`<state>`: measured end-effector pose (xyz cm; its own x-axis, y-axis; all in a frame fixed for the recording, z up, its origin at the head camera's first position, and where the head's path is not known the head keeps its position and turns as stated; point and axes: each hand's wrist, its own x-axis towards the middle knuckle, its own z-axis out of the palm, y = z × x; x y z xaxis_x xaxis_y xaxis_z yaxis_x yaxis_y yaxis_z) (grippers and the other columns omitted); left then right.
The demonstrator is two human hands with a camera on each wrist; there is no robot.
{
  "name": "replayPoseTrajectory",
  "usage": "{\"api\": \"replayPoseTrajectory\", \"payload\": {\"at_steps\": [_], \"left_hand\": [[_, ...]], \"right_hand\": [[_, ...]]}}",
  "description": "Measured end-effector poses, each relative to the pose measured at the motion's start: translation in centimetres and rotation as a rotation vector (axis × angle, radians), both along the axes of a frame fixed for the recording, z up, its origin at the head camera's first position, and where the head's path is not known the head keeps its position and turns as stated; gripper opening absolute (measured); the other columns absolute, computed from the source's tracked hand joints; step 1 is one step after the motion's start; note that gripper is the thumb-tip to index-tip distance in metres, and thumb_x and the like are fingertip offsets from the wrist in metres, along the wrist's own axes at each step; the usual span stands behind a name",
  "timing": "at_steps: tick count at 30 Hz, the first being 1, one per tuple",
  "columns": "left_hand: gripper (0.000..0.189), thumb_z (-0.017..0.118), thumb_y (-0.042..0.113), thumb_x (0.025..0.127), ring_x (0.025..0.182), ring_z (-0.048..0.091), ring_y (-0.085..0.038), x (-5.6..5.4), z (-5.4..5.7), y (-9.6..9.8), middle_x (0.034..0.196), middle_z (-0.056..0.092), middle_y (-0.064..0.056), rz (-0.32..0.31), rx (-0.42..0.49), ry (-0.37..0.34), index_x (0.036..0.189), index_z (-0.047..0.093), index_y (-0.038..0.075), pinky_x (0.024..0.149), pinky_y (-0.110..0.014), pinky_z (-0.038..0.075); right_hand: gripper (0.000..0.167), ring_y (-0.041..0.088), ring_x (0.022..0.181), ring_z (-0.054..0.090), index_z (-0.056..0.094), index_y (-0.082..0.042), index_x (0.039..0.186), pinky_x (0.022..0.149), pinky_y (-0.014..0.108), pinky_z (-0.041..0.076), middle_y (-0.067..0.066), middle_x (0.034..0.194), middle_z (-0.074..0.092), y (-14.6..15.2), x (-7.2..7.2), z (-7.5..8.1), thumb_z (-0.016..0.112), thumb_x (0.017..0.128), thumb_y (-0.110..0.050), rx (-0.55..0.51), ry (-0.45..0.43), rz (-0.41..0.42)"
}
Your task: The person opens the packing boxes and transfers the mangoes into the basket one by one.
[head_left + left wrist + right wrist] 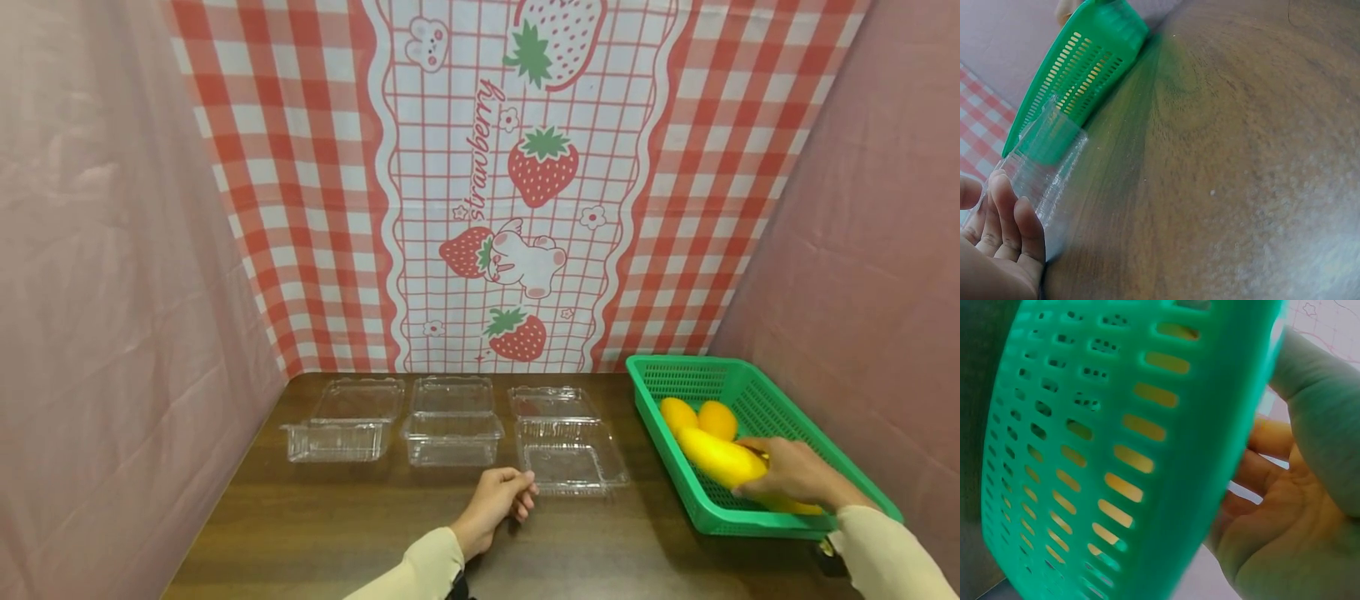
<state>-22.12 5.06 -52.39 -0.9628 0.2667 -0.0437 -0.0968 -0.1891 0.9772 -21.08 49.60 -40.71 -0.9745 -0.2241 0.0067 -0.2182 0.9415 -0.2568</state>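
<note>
My right hand (pixel 795 471) reaches into the green basket (pixel 690 500) and grips the near end of a long, smooth yellow fruit (pixel 708 454). Two rounder orange-yellow fruits (pixel 717 421) lie beyond it, and more yellow shows beneath the hand. In the right wrist view the basket wall (pixel 1191 487) hides the fingertips. My left hand (pixel 495 504), its fingers loosely curled, is at the near left corner of an opened clear plastic box (pixel 562 465). In the left wrist view the fingers (pixel 1004 206) overlap that box (pixel 1047 162); whether they touch it I cannot tell.
Two more clear boxes stand with lids raised on the brown table (pixel 360 533): one in the middle (pixel 452 442) and one at left (pixel 337 442). A checked strawberry cloth (pixel 315 208) hangs behind. Pinkish cloth closes both sides, close beside the basket on the right.
</note>
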Motion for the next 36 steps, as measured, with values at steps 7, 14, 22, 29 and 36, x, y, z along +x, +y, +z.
{"api": "replayPoseTrajectory", "payload": {"at_steps": [7,14,22,29,36], "left_hand": [[0.026,0.063,0.014,0.101,0.051,0.052,-0.006,0.0,-0.2,0.1,0.067,0.06,0.0,0.003,-0.014,0.002,0.094,0.068,-0.01,0.049,-0.018,0.047],[0.026,0.062,0.014,0.102,0.052,0.052,-0.006,-0.1,-0.2,0.2,0.067,0.06,0.0,0.0,-0.015,-0.003,0.095,0.068,-0.011,0.05,-0.018,0.046],[0.025,0.063,0.015,0.101,0.053,0.053,-0.006,-0.1,0.0,0.0,0.067,0.061,-0.001,-0.029,-0.009,-0.013,0.093,0.068,-0.007,0.051,-0.019,0.048],[0.028,0.064,0.018,0.101,0.053,0.054,-0.008,-0.3,0.0,-0.5,0.067,0.062,-0.001,-0.032,-0.01,-0.017,0.092,0.068,-0.008,0.052,-0.02,0.049],[0.032,0.064,0.024,0.103,0.055,0.056,-0.008,-0.1,0.9,-2.0,0.069,0.064,-0.002,-0.072,-0.109,0.027,0.092,0.07,-0.005,0.053,-0.021,0.051]], "right_hand": [[0.089,0.019,0.078,0.05,0.059,0.009,0.134,0.065,0.034,0.04,0.019,0.111,0.07,0.0,-0.1,-0.6,0.094,0.068,-0.039,0.028,-0.017,0.037],[0.086,0.021,0.081,0.053,0.06,0.008,0.134,0.066,0.036,0.042,0.023,0.115,0.068,-0.4,-0.3,-0.8,0.094,0.068,-0.035,0.027,-0.051,0.033],[0.078,0.022,0.086,0.054,0.061,0.011,0.129,0.067,0.036,0.042,0.028,0.12,0.066,-1.0,-0.2,-1.3,0.093,0.072,-0.033,0.02,-0.065,0.041],[0.082,0.053,0.105,0.061,0.06,0.014,0.131,0.082,0.059,0.053,0.036,0.121,0.064,-1.3,-0.8,-0.7,0.09,0.076,-0.04,0.008,-0.095,0.028],[0.06,0.045,0.101,0.067,0.064,0.01,0.128,0.081,0.058,0.056,0.029,0.122,0.067,-3.0,-1.7,0.5,0.076,0.094,-0.038,-0.05,-0.031,0.053]]}}
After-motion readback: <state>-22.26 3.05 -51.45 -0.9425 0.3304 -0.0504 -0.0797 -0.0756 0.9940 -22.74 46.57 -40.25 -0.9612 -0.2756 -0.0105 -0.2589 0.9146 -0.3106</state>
